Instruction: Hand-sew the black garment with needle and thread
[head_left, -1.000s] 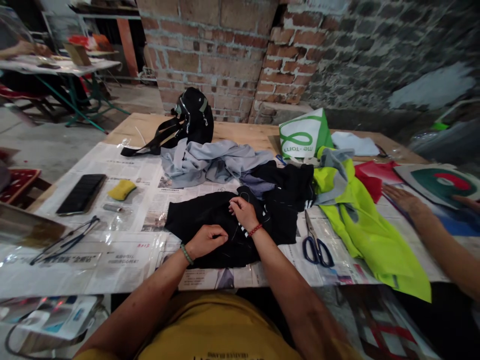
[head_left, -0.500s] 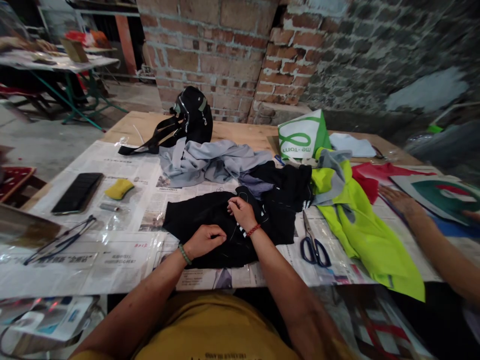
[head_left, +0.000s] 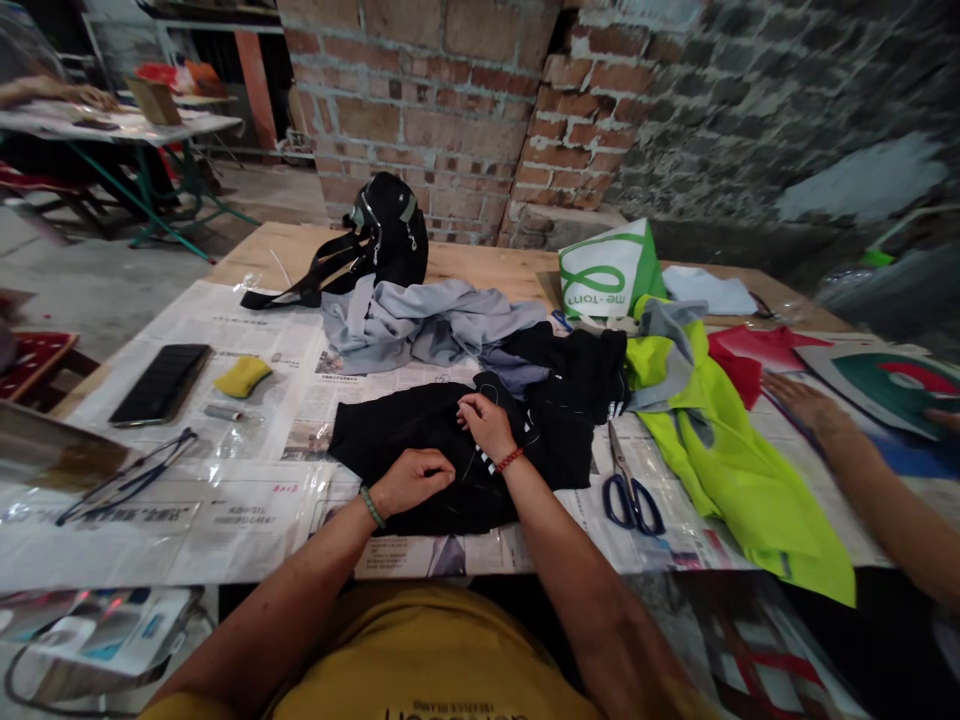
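A black garment (head_left: 420, 425) with white stripes lies spread on the newspaper in front of me. My left hand (head_left: 414, 482), a green bead bracelet at its wrist, rests on the lower part with fingers curled in and pressed to the cloth. Just above and to the right, my right hand (head_left: 487, 425) is closed in a pinch over the same garment; what sits between its fingertips is too small to make out. A thin pale thread runs across the cloth below it. Dark-handled scissors (head_left: 632, 500) lie to the right of the garment.
Grey cloth (head_left: 427, 325), a black bag (head_left: 394, 235) and a green-white paper bag (head_left: 607, 270) are farther back. A yellow-green garment (head_left: 739, 480) hangs over the front edge. At right, a co-worker's hand (head_left: 802, 400) is near an iron (head_left: 892, 380). Left: phone (head_left: 161, 383), yellow sponge (head_left: 243, 376), glasses (head_left: 135, 475).
The view has shifted slightly, and the co-worker's iron has moved a little. Both my hands keep nearly the same place and pose on the black garment.
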